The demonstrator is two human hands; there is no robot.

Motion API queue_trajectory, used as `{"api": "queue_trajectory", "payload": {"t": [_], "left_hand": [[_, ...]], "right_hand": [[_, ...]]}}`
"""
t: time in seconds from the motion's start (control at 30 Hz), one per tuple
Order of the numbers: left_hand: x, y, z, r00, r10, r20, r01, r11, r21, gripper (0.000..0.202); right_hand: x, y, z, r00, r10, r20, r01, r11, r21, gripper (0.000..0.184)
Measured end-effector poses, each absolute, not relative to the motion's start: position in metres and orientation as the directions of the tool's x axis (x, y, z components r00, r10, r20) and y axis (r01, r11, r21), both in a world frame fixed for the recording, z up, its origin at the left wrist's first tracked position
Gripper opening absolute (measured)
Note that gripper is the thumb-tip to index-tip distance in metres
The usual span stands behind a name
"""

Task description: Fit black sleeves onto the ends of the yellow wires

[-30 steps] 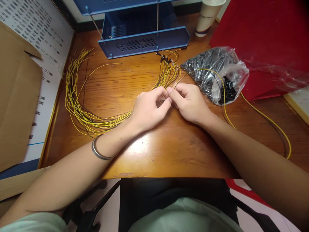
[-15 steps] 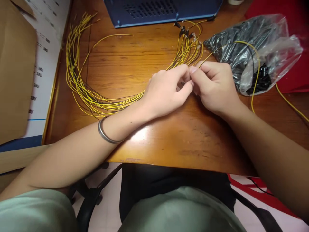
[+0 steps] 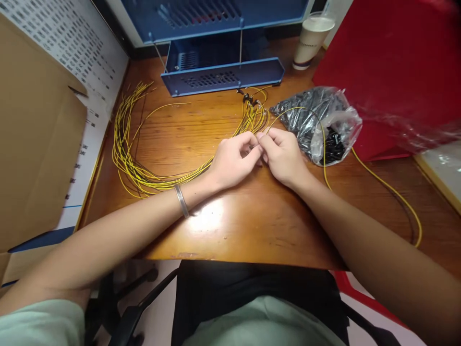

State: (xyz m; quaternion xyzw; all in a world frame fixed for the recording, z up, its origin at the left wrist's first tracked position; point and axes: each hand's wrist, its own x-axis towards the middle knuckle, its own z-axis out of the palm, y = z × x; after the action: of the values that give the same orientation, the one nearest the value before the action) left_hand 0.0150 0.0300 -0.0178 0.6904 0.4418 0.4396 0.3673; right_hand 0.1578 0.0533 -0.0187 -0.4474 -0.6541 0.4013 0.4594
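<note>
My left hand [image 3: 234, 161] and my right hand [image 3: 283, 154] meet fingertip to fingertip over the middle of the wooden table [image 3: 252, 221]. Both are closed in a pinch. My right hand pinches the end of a yellow wire [image 3: 378, 180] that loops over a plastic bag and curves off to the right. What my left hand pinches is too small to make out. A bundle of yellow and black wires [image 3: 133, 163] lies in an arc to the left, its ends [image 3: 254, 108] just beyond my fingers.
A clear plastic bag of small black parts [image 3: 320, 122] lies right of my hands. Behind stand a blue metal rack [image 3: 223, 77], a paper cup [image 3: 309, 41] and a red box [image 3: 389, 72]. Cardboard [image 3: 36, 144] and a printed sheet [image 3: 72, 43] border the left.
My hands stay pinched together at the same spot on the table. The camera tipped down and then back up, so the rack and cup are in view again.
</note>
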Motion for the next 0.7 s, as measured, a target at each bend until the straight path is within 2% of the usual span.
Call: {"api": "queue_trajectory", "payload": {"t": [0.1, 0.2, 0.33, 0.53, 0.7], "left_hand": [[0.017, 0.032, -0.017, 0.198, 0.926, 0.321, 0.292, -0.368, 0.883, 0.018], [0.013, 0.028, -0.013, 0.154, 0.922, 0.355, 0.396, -0.386, 0.833, 0.02], [0.003, 0.017, -0.003, 0.18, 0.924, 0.338, 0.518, -0.381, 0.766, 0.021], [-0.012, 0.012, 0.002, 0.225, 0.903, 0.366, 0.547, -0.428, 0.719, 0.021], [-0.013, 0.012, 0.003, 0.214, 0.916, 0.34, 0.522, -0.401, 0.753, 0.024]], "right_hand": [[0.156, 0.054, -0.016, -0.152, 0.963, 0.222, 0.208, 0.25, -0.946, 0.04], [0.155, 0.053, -0.015, -0.183, 0.959, 0.216, 0.221, 0.254, -0.942, 0.039], [0.155, 0.049, -0.015, -0.248, 0.946, 0.208, 0.218, 0.263, -0.94, 0.038], [0.154, 0.047, -0.015, -0.298, 0.925, 0.237, 0.165, 0.294, -0.941, 0.039], [0.154, 0.046, -0.014, -0.307, 0.915, 0.263, 0.159, 0.322, -0.933, 0.04]]}}
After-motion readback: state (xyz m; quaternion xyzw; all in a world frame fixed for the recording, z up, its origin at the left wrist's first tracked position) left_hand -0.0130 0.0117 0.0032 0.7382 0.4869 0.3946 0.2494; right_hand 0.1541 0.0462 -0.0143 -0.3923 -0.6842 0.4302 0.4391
